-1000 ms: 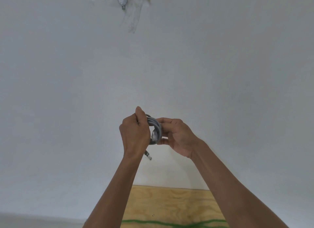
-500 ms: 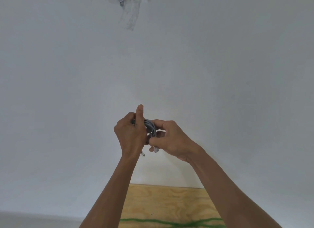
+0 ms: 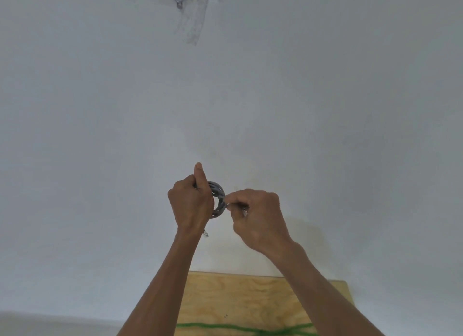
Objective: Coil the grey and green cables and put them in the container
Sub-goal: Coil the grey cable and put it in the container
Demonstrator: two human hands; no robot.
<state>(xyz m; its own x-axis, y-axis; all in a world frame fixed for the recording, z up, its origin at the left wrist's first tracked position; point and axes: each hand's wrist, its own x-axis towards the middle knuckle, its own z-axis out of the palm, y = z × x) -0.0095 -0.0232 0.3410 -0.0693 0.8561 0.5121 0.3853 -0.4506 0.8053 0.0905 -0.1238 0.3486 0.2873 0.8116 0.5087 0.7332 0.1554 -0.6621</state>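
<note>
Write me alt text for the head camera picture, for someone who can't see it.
Two bare hands held up before a white wall work a small coil of grey cable: the left hand grips the coil, and the right hand pinches the cable's end beside it. Below, a green cable lies stretched across a plywood board.

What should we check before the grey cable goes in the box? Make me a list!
1. Grey cable wound into a coil: ok, loops show between the hands.
2. Left hand holds the coil: ok, fingers curled round it.
3. Right hand has the loose end: ok, it pinches the end by the coil.
4. End tucked so the coil stays shut: cannot tell, the fingers hide it; one plug hangs below the left wrist.
5. Green cable coiled: not ok, it lies stretched on the wooden board.
6. Container ready: cannot tell, none in view.
</note>
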